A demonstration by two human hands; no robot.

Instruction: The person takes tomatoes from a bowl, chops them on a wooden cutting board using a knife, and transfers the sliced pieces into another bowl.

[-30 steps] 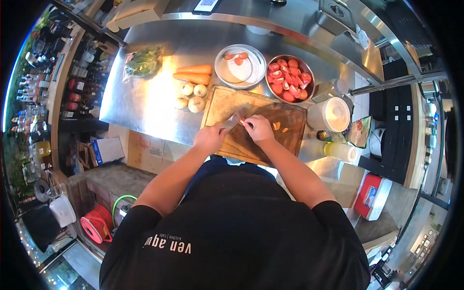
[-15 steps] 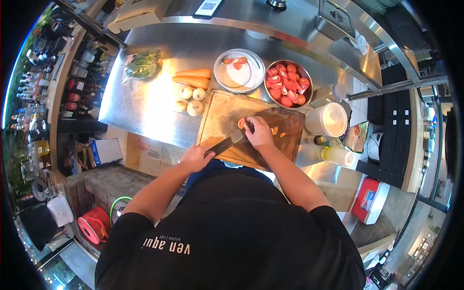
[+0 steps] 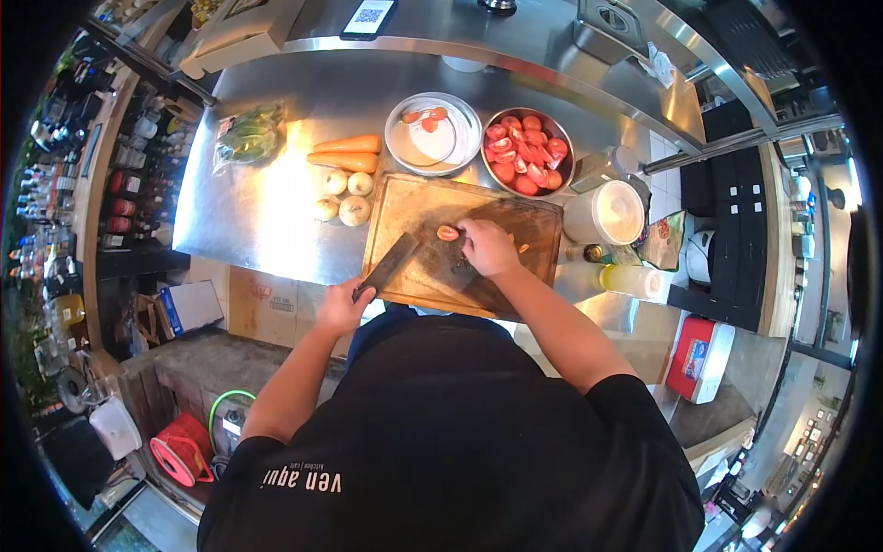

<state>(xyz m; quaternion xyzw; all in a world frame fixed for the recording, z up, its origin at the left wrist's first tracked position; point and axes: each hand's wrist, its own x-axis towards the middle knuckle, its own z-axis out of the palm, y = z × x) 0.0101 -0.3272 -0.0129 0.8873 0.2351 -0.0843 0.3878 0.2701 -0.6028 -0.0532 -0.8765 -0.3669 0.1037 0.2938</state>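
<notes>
My left hand (image 3: 341,307) is closed around the handle of a broad-bladed knife (image 3: 391,262). The blade points up and right over the left part of the wooden cutting board (image 3: 418,198). Above the middle of the board, my right hand (image 3: 489,247) has its fingers pinched together at the right end of a tomato piece (image 3: 448,234). The knife blade is apart from the tomato piece. Small orange-red scraps (image 3: 523,248) lie on the board just right of the right hand. A dark wet patch shows on the board beneath that hand.
Behind the board stand a metal bowl (image 3: 569,164) of cut tomatoes and a round pale container (image 3: 394,152) with a few tomato pieces. Carrots (image 3: 345,153), onions (image 3: 354,212) and bagged greens (image 3: 250,134) lie left. A lidded tub (image 3: 614,212) and bottle (image 3: 633,281) stand right.
The knife has drawn back left, away from the tomato piece and right hand. My right hand has shifted slightly right relative to the board with the tomato piece. The whole view has shifted a little.
</notes>
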